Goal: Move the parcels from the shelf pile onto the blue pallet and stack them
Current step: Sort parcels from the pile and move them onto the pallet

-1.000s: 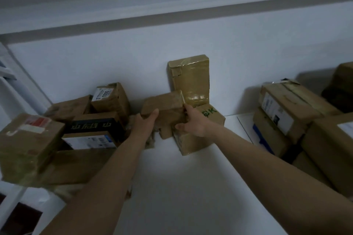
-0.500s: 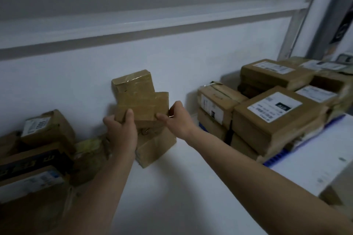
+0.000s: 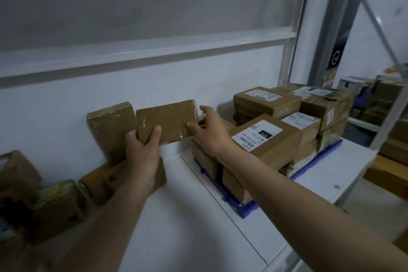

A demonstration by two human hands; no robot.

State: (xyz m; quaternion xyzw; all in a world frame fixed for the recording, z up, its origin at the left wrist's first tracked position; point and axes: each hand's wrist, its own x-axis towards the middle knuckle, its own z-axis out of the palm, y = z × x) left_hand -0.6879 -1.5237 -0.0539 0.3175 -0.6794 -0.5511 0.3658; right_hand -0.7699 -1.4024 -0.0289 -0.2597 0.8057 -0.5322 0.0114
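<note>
Holding: both hands, left hand (image 3: 141, 152) and right hand (image 3: 209, 130), clamp a taped brown parcel (image 3: 166, 121) mid-air.
Label: "OTO" on labelled box (image 3: 262, 139) atop blue pallet (image 3: 247, 211).

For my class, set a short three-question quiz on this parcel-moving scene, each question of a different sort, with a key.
1. True or false: the taped brown cardboard parcel is held by both hands.
2. What colour is the ribbed plastic pallet?
3. The right hand grips the parcel's: A) left end B) right end C) top.

Key: 1 true, the left hand holds its other end; 2 blue; 3 B.
</note>
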